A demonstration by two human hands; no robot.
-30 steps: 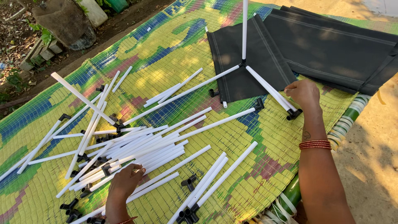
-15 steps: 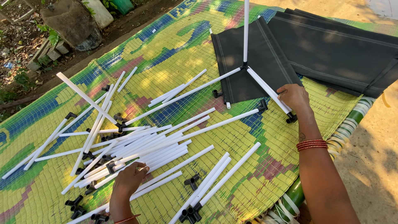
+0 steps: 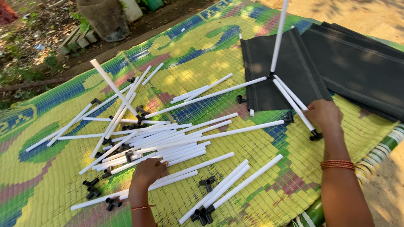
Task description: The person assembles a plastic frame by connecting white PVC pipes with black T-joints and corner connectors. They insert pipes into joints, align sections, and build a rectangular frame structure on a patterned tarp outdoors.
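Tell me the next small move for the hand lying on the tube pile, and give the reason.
Probably lift one white tube clear of the pile. The left hand rests on loose tubes, while the right hand grips a joined tube whose black connector shows no tube beyond it.

Both hands down, fingers curled.

Head camera, looking steeply down and forward from above the person's own arms.

The single view sits close over a woven mat that fills most of the frame; the left hand enters at the lower centre, the right hand at the right, and bare ground shows along the upper left edge.
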